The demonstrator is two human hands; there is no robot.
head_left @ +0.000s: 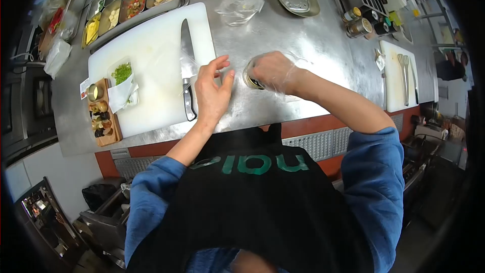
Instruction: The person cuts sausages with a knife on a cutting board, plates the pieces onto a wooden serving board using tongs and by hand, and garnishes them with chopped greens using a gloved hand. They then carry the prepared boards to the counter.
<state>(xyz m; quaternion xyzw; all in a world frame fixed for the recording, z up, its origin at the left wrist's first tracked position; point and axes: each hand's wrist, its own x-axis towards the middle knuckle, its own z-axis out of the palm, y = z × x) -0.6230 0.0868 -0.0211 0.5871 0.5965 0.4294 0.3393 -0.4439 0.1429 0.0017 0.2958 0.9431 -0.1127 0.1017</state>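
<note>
Near the centre of the frame, a small round container [247, 79] is standing on the bench [323, 68], showing a pale, shiny, curving rim and a dark patch low on its side; the hand is hiding most of it, so its contents are staying unreadable. The bench is gleaming in smooth grey metal, throwing back blotches of light. A thin, clear, wrinkling plastic glove [289, 78] is covering the right grip [273, 72], flaring loosely at the wrist. That grip is lying over the container's top and right side, its fingertips dropping out of sight at the mouth; I cannot tell whether they are closing on anything. Left of the container, near but apart, the left grip [213, 93] is holding nothing visible, its bare fingers curving loosely open. Just left of that, a knife [187, 50] is lying with its black riveted handle pointing down the frame, its long tapering blade crossing a matt white cutting board [156, 55].
</note>
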